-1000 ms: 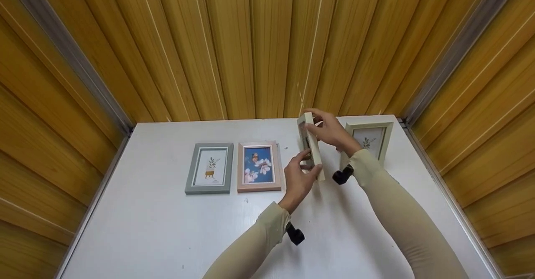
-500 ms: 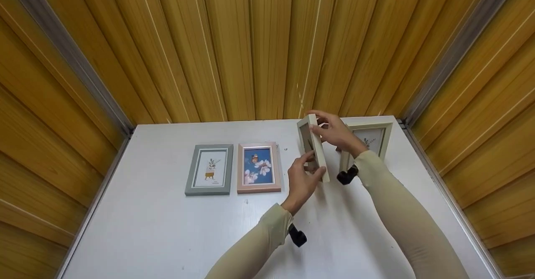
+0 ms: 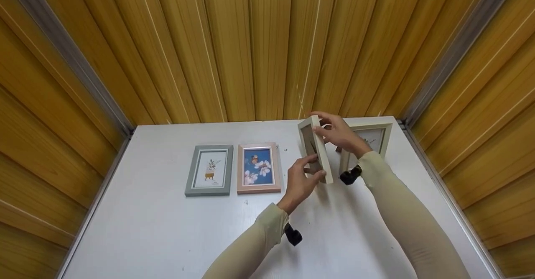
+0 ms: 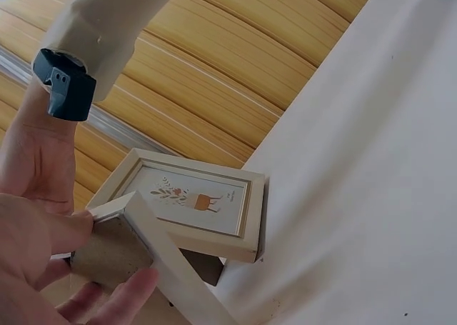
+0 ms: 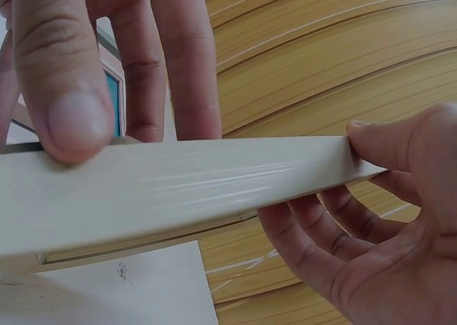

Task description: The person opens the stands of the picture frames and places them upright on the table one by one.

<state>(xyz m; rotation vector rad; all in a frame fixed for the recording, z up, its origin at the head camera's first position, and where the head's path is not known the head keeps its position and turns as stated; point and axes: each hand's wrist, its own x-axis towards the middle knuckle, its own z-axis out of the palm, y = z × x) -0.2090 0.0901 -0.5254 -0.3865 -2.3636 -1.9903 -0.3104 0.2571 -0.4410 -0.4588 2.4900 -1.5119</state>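
Observation:
A cream picture frame point(image 3: 322, 149) is held side-on above the white table, its brown back turned left. My right hand point(image 3: 338, 134) grips its upper end, thumb on the near edge and fingers around the far side. At the lower end my left hand point(image 3: 301, 183) holds it, thumb on the edge and fingertips against the backing. The right wrist view shows the pale side of the frame point(image 5: 178, 182) between left fingers point(image 5: 146, 75) and right hand point(image 5: 400, 232). Its brown backing shows beside the left fingertips in the left wrist view. The picture side faces away in the head view.
A second cream frame point(image 4: 193, 200) with a plant print stands propped behind my right hand. To the left, a grey-green frame point(image 3: 192, 174) and a pink frame point(image 3: 241, 170) with blossoms stand on the white table point(image 3: 167, 237). Wood-look panels point(image 3: 267, 49) rise beyond the table.
Both hands have shifted the cream frame slightly right and toward me. It has turned so more of its brown back shows. The other frames have not moved.

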